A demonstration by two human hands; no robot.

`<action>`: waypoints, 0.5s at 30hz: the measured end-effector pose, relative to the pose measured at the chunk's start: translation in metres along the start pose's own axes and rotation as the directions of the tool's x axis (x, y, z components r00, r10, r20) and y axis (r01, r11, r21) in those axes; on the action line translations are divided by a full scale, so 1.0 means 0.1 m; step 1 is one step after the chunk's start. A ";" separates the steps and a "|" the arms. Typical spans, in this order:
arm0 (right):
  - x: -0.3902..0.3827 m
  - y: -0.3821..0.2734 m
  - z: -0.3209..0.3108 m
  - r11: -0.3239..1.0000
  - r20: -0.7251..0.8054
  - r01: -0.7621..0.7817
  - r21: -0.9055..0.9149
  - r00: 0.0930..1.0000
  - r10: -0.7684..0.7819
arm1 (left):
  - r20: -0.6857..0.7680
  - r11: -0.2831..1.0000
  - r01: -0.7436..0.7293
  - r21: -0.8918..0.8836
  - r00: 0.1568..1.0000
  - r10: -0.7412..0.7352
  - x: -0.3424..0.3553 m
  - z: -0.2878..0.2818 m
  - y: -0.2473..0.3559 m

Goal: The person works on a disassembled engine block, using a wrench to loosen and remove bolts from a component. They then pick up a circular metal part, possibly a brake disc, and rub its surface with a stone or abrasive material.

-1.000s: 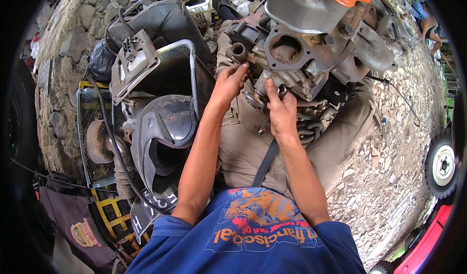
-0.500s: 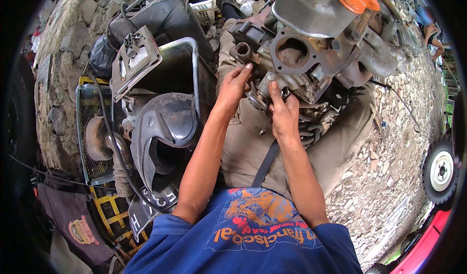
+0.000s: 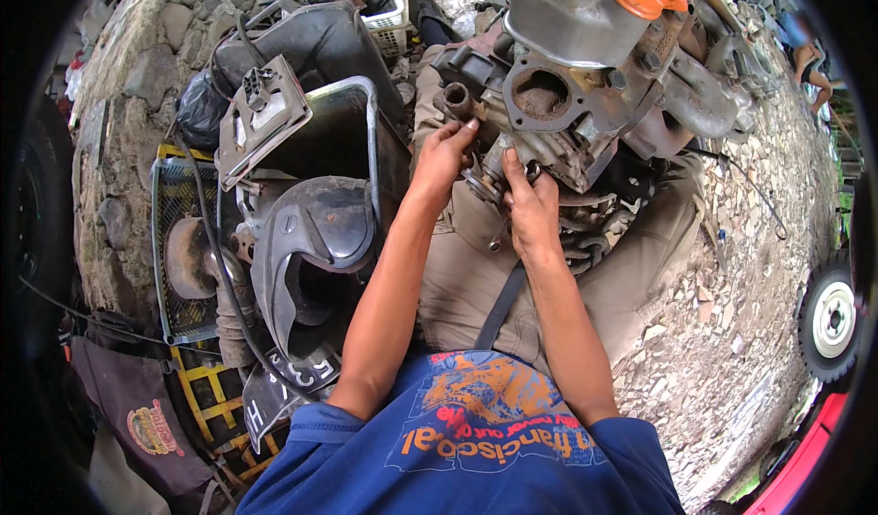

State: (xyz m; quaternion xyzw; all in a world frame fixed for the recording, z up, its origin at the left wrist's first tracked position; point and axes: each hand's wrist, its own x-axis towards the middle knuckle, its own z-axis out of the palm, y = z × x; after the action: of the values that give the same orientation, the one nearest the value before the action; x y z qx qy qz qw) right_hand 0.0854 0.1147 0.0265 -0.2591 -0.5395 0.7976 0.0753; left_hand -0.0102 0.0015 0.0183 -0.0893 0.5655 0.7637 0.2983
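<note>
While left hand (image 3: 441, 160) and right hand (image 3: 533, 206) curled in, engine (image 3: 590, 105) sat at 1 o'clock.
Left thumb (image 3: 465, 129) was near pipe stub (image 3: 468, 108); couldn't tell what either hand pinched.

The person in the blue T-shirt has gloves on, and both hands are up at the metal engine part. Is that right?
Not quite: there are no gloves. The head view shows the left hand and the right hand both bare. The rest is right: the T-shirt is blue, and both hands are up at the metal engine part.
</note>
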 end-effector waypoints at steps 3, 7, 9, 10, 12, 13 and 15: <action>0.01 0.01 0.00 0.999 0.020 -0.004 0.037 1.000 0.003 | 0.102 0.871 0.165 -0.462 0.986 -0.133 0.06 -0.05 -0.06; 0.00 -0.04 0.03 0.998 0.006 0.021 0.057 1.000 -0.021 | -0.034 0.972 0.087 -0.219 0.995 -0.097 -0.01 0.02 -0.03; 0.01 -0.03 0.00 1.000 0.022 -0.010 0.026 1.000 0.010 | -0.059 0.999 -0.018 0.031 0.998 0.020 0.01 0.01 -0.06; 0.00 -0.01 0.00 1.000 0.016 -0.012 0.028 1.000 0.012 | -0.059 0.985 -0.069 0.157 0.995 0.079 0.02 0.00 -0.07; 0.00 0.00 0.00 1.000 0.008 -0.010 0.029 1.000 0.009 | 0.091 0.977 0.050 -0.206 0.995 -0.032 0.09 -0.04 -0.08; 0.00 0.00 0.00 0.999 0.022 -0.016 0.031 1.000 0.015 | 0.230 0.922 0.132 -0.363 0.972 -0.049 0.18 -0.22 -0.16; 0.02 0.03 -0.03 0.999 0.036 -0.030 0.034 0.999 0.029 | 0.380 0.842 0.239 -0.484 0.924 -0.044 0.17 -0.25 -0.16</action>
State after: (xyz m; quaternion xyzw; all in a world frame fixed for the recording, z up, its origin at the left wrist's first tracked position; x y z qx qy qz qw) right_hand 0.0858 0.1169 0.0227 -0.2513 -0.5228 0.8125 0.0585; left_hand -0.0200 -0.0130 -0.0110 -0.0698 0.2657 0.8668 0.4161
